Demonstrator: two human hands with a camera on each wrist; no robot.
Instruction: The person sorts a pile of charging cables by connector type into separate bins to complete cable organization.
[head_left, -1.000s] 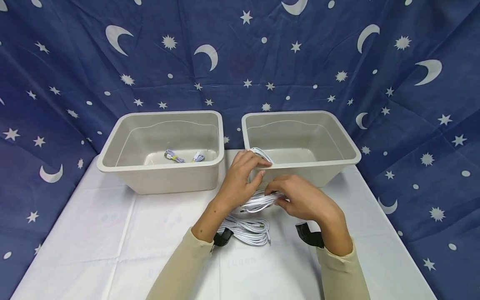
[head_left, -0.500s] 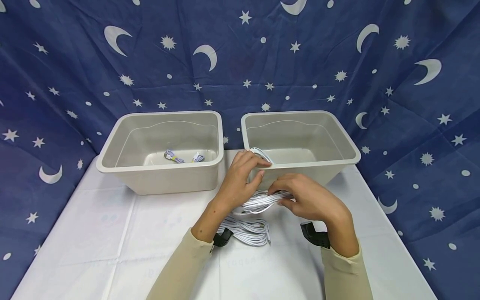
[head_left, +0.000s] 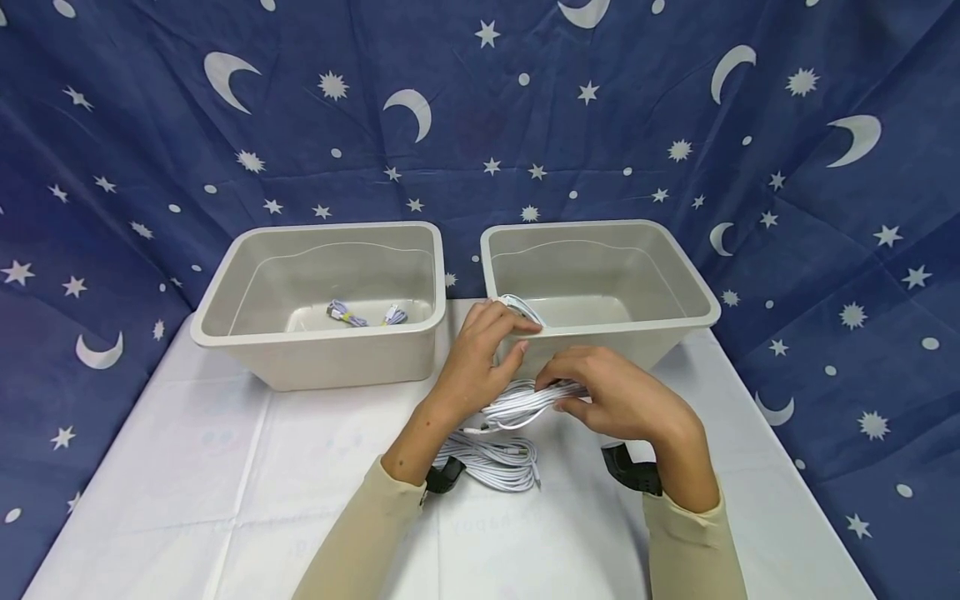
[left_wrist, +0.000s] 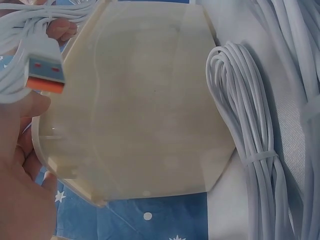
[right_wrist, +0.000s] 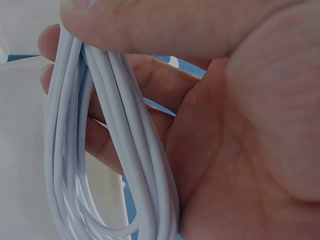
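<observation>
My left hand bends over the front-left rim of the right beige bin, holding coiled white cable at its fingertips. The rest of that cable lies hidden behind the fingers and rim. In front of the bin, my right hand pinches a looped white cable bundle between thumb and fingers. Close up, its loops hang below the right thumb. A USB plug with an orange insert shows near the left thumb in the left wrist view. Another white cable bundle lies under my left wrist.
To the left stands a matching beige bin with two small bundled cables, one with a yellow tie and another beside it. A tied cable coil lies along the right bin's base. Blue star-patterned cloth hangs behind.
My right hand has shifted slightly to the right along with the pinched cable bundle, then stayed nearly still. The left hand keeps its place at the rim.
</observation>
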